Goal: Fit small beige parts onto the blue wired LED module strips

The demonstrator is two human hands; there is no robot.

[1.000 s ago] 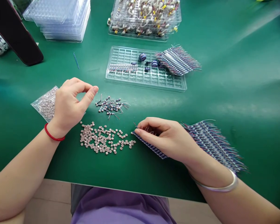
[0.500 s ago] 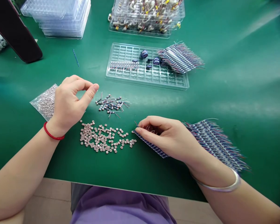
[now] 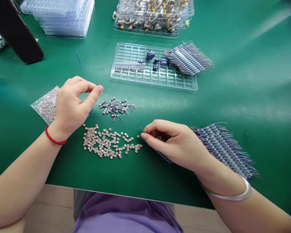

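My left hand (image 3: 75, 100) is raised at the left with thumb and forefinger pinched; whatever they hold, if anything, is too small to make out. Just right of its fingertips lies a loose pile of small wired parts (image 3: 117, 107). My right hand (image 3: 177, 139) pinches the end of a strip of small wired components (image 3: 163, 156), part of which the fingers hide. Small pinkish round discs (image 3: 104, 142) are scattered on the table between the hands. Beneath the right wrist, a sheet of wired component strips (image 3: 223, 147) is partly covered by the forearm.
A clear plastic tray (image 3: 133, 81) holds a component strip, dark blue round pieces and another stack of strips (image 3: 189, 58). Behind stand stacked clear trays (image 3: 65, 22) and trays of white wired parts (image 3: 150, 19). A bag of discs (image 3: 47, 106) and a dark panel (image 3: 16, 35) are at left.
The strip under my right hand has shifted slightly, with less of it showing below the fingers. My left hand stays pinched in nearly the same place.
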